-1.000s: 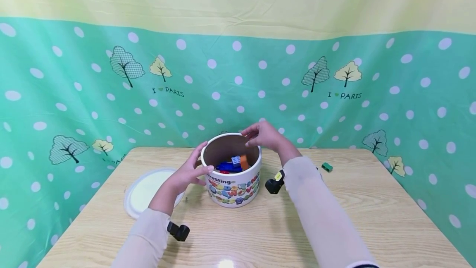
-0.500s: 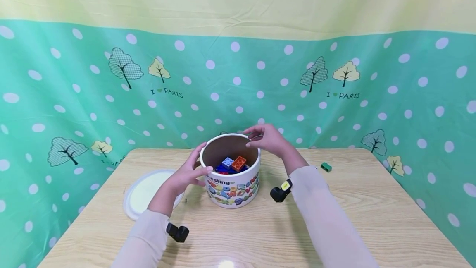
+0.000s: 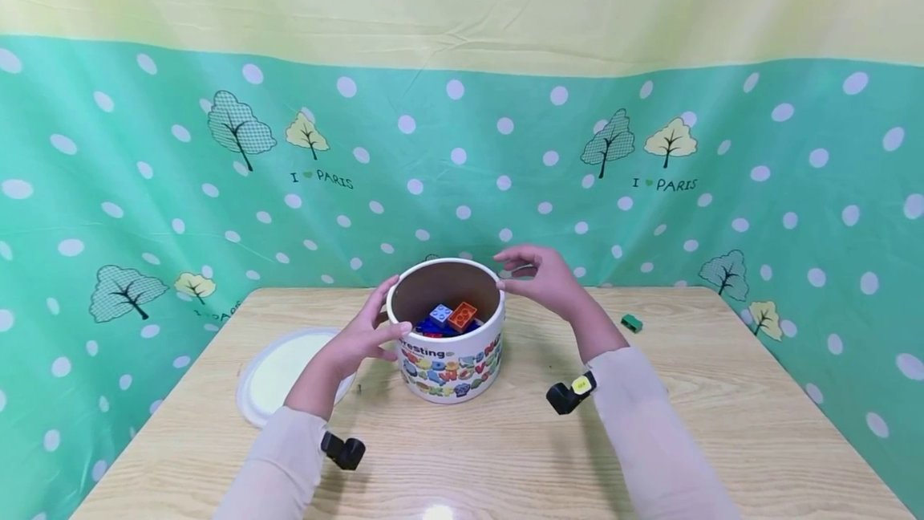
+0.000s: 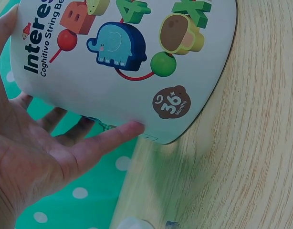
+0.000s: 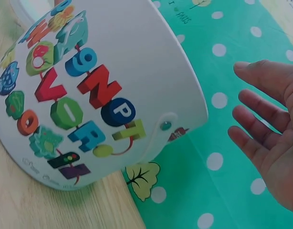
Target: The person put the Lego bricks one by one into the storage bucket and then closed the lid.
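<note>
A white round bucket (image 3: 451, 371) printed with colourful letters stands on the table. Inside it lie several toy building bricks, among them an orange brick (image 3: 462, 317), a light blue brick (image 3: 440, 314) and dark blue ones. My left hand (image 3: 354, 343) rests spread against the bucket's left side, its thumb at the front rim. In the left wrist view its fingers (image 4: 103, 140) are mostly straight along the wall. My right hand (image 3: 545, 279) is just beyond the right rim with nothing in it. The right wrist view shows its fingers (image 5: 258, 107) loosely bent and apart from the bucket.
A white round lid (image 3: 277, 367) lies on the table left of the bucket, partly behind my left forearm. One green brick (image 3: 631, 322) sits to the right. Behind the wooden table (image 3: 462, 464) hangs a green dotted curtain (image 3: 462, 183).
My right hand has drawn back to the right, off the bucket's rim. The orange brick, tipped on edge earlier, now lies studs up. My left hand has stayed put.
</note>
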`<state>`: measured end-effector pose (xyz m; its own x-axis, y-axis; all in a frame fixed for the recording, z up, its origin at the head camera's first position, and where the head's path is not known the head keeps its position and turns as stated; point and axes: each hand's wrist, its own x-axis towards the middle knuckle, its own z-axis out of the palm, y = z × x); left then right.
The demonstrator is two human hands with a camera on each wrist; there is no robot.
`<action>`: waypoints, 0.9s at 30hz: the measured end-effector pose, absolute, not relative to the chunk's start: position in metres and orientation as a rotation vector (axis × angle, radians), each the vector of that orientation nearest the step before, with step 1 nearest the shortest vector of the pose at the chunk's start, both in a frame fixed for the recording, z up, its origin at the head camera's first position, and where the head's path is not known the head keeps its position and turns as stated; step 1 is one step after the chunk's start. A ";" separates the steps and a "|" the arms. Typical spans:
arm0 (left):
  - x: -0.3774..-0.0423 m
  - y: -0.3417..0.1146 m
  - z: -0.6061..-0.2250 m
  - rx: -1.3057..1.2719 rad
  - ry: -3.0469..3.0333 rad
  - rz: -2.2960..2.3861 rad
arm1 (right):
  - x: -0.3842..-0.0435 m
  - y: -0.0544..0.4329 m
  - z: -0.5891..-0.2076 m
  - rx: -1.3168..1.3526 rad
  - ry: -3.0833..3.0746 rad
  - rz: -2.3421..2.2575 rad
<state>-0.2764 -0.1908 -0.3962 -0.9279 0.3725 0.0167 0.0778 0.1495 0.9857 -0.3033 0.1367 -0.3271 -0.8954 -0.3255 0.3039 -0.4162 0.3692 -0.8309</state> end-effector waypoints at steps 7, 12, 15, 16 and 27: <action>-0.279 -0.191 -0.399 0.445 2.195 1.856 | -0.290 0.152 -0.332 0.680 -2.519 1.498; -0.280 -0.191 -0.397 0.438 2.203 1.856 | -0.283 0.167 -0.339 0.706 -2.501 1.432; -0.281 -0.190 -0.394 0.442 2.211 1.855 | -0.279 0.178 -0.344 0.673 -2.509 1.395; -0.280 -0.190 -0.393 0.444 2.212 1.853 | -0.277 0.182 -0.346 0.654 -2.515 1.389; -0.277 -0.190 -0.393 0.434 2.209 1.855 | -0.274 0.228 -0.376 0.383 -2.569 1.450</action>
